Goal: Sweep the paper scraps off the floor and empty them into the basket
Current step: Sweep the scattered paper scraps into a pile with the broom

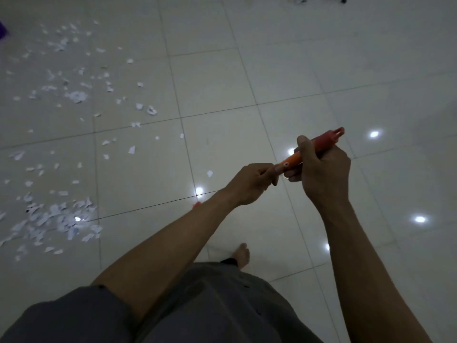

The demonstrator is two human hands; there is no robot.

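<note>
The right hand (319, 169) is wrapped round a handle (329, 141), fingers curled under it and thumb laid along the top, just below the capped end. The left hand (252, 181) pinches the same handle lower down, fingertips bunched on it. The handle is a smooth round plastic tube, orange in the middle and pinkish red at the cap. What it ends in is hidden behind the left forearm.

The paper scraps (61, 219) are white, torn and uneven. They lie scattered over the glossy pale tiled floor (247, 78), well left of the handle, thickest in a heap lower down. A purple object (3, 30) shows far left of the handle, too cropped to identify.
</note>
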